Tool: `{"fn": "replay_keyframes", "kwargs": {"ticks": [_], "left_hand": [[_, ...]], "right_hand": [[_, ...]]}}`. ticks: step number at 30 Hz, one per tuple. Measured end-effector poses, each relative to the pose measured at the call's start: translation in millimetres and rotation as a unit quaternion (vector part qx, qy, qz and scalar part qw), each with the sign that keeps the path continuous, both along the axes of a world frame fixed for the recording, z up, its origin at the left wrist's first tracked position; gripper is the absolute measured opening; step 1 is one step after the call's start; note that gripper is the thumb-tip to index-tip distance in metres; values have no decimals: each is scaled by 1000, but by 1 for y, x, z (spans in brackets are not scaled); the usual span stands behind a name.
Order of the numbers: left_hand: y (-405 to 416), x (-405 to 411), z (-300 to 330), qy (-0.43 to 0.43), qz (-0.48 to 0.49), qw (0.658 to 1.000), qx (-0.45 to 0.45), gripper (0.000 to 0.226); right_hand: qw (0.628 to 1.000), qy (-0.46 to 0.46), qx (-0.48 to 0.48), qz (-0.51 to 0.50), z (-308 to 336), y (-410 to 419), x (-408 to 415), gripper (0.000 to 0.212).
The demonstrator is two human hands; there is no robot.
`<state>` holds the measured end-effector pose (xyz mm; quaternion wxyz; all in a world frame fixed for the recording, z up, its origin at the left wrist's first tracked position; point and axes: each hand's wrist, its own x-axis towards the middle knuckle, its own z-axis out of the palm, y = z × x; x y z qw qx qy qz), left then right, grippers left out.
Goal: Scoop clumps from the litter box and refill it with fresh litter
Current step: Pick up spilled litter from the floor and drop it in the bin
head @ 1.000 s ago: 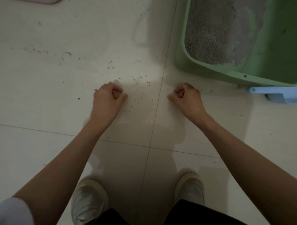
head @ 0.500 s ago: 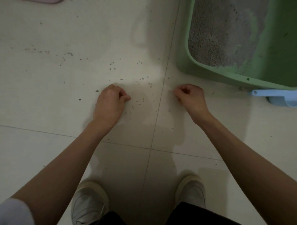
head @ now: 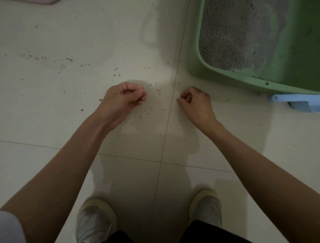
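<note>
A green litter box [head: 223,72] with grey litter [head: 232,36] stands on the floor at the upper right. A light blue scoop [head: 297,102] lies just below the box's near rim. Dark litter grains [head: 152,107] are scattered over the pale tiles between and around my hands. My left hand [head: 123,100] hovers low over the grains, turned partly palm-up with its fingers curled in. My right hand [head: 195,102] is at the tile joint, fingers curled and fingertips pinched together at the floor. Any grain held in either hand is too small to see.
My two grey shoes [head: 95,222] [head: 207,208] stand at the bottom of the view. More grains [head: 67,59] are strewn across the tiles at the upper left. A pinkish mat edge [head: 43,1] shows at the top left.
My left hand has rolled so its curled fingers face more upward. My right hand has stayed at the tile joint with its fingertips pinching again. The view has shifted slightly.
</note>
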<state>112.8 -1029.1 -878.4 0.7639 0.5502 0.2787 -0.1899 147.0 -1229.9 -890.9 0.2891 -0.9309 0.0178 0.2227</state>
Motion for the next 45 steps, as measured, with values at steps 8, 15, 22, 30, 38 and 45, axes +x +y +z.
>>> {"fn": "replay_keyframes", "kwargs": {"ticks": [8,15,22,30,38,45], "left_hand": [[-18,30,-11,-97,-166,867,460,5],[-30,34,-28,-156,-174,822,519,12],[-27,31,-26,-171,-181,814,525,12],[-21,34,-24,-182,-207,813,513,13],[2,26,1,-57,61,995,59,25],[4,27,1,-5,69,998,12,17]], "right_hand": [[927,105,282,-226,11,12,4,20],[976,90,171,-97,8,29,10,12],[996,-31,26,78,-7,42,8,22],[995,-53,14,89,-7,48,11,15],[966,61,216,-124,8,41,23,23],[837,217,427,-264,11,31,24,20]]}}
